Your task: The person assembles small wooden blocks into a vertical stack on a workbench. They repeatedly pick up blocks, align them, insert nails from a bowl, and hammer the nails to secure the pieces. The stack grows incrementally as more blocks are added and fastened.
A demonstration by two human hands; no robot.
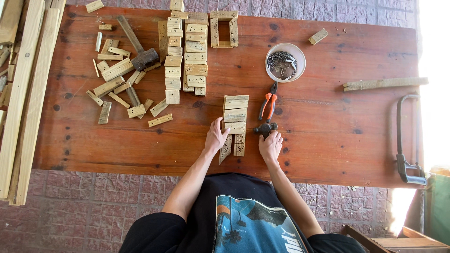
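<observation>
Wood block stack (235,122) just right of left hand (215,138), hammer (265,128) under right hand (271,146), pliers (268,105) and nail bowl (285,62) beyond.

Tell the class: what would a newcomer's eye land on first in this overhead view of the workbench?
First, the two hands at the near edge of the red-brown table: the left hand steadies a small assembly of wooden slats, and the right hand rests on a small hammer. Next, orange-handled pliers lie below a white bowl of nails, with scattered wood offcuts and a mallet far left.
</observation>
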